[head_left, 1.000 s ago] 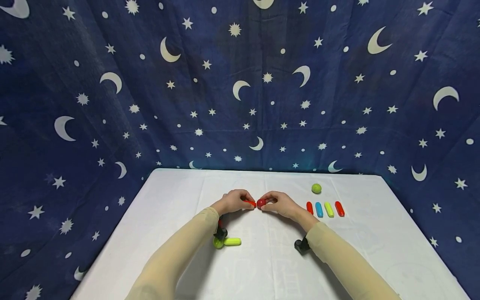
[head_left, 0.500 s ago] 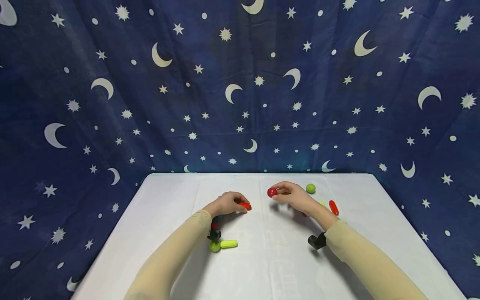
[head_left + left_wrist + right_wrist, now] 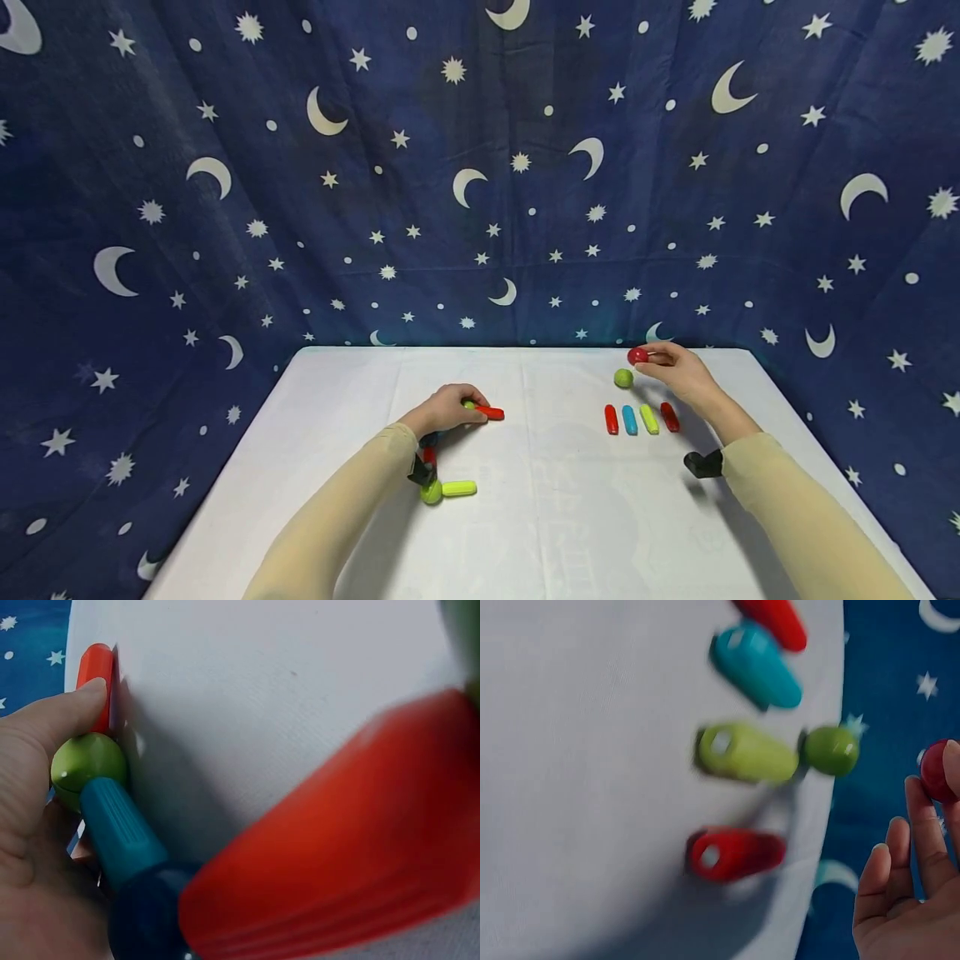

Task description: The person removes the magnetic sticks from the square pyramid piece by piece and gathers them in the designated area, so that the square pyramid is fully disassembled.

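Observation:
My left hand (image 3: pixel 447 407) holds a chain of coloured rods and balls, its thumb on the red rod (image 3: pixel 96 679) at the far end. That rod meets a green ball (image 3: pixel 88 769), followed by a blue rod (image 3: pixel 124 829), a dark blue ball (image 3: pixel 150 911) and another red rod (image 3: pixel 337 840). A green ball (image 3: pixel 431 492) and a yellow-green rod (image 3: pixel 459 488) make up the near end. Toward the back right, my right hand (image 3: pixel 681 377) pinches a shiny red ball (image 3: pixel 637 356) between thumb and fingers, just above the table's far edge.
A loose green ball (image 3: pixel 623 378) lies at the back right. In front of it stand in a row a red rod (image 3: pixel 611 419), a blue rod (image 3: pixel 629 420), a yellow-green rod (image 3: pixel 648 419) and a red rod (image 3: pixel 670 417). A starry curtain (image 3: pixel 480 167) hangs behind the white table (image 3: pixel 570 500).
My right hand has carried the red ball away from the chain's red rod, to the right and back past the loose green ball. The left hand stays at the chain, shifted slightly.

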### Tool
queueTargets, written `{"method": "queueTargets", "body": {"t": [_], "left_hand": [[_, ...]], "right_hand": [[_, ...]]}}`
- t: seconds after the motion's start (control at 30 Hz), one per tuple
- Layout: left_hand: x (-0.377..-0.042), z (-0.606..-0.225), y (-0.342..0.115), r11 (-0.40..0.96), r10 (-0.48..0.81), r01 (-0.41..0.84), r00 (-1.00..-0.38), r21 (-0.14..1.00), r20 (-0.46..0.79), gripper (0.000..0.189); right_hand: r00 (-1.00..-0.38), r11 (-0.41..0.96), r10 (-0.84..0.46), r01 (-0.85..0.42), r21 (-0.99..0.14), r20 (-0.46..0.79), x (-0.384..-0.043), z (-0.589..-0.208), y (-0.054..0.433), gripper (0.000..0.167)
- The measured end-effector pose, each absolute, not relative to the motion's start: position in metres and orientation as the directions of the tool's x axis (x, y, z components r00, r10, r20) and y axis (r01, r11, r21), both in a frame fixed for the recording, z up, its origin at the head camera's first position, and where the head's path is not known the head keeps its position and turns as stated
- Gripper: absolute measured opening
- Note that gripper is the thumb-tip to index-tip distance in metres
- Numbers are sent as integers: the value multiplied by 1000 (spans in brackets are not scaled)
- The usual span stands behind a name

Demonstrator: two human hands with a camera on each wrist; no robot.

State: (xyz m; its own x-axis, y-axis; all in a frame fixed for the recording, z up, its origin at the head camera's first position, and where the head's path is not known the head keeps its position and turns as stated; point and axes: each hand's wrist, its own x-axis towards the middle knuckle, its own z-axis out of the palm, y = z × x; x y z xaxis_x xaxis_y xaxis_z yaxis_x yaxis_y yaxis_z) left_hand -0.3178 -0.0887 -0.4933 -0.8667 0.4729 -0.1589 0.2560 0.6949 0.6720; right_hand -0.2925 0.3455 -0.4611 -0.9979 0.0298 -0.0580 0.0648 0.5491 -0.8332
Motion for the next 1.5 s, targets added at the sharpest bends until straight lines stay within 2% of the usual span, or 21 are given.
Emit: {"method": "queueTargets", "body": {"t": [0.23, 0.5, 0.9, 1.5], "left_hand": [[-319, -495, -88, 678, 470, 240, -868, 694, -159, 16], [-319, -495, -90, 667, 464, 239, -874, 706, -143, 16], [-317, -491, -89, 671, 462, 209, -868, 712, -181, 17], [-319, -490, -87, 693, 452, 191, -866, 695, -213, 18]], "right_hand": [[-993, 588, 87, 112, -801, -75, -298, -483, 367, 66], [-993, 633, 64, 117, -765, -100, -304, -499, 373, 61], [-988, 652, 84, 152, -743, -129, -303, -503, 370, 57], [-988, 622, 94, 156, -768, -125, -302, -505, 370, 57]]}}
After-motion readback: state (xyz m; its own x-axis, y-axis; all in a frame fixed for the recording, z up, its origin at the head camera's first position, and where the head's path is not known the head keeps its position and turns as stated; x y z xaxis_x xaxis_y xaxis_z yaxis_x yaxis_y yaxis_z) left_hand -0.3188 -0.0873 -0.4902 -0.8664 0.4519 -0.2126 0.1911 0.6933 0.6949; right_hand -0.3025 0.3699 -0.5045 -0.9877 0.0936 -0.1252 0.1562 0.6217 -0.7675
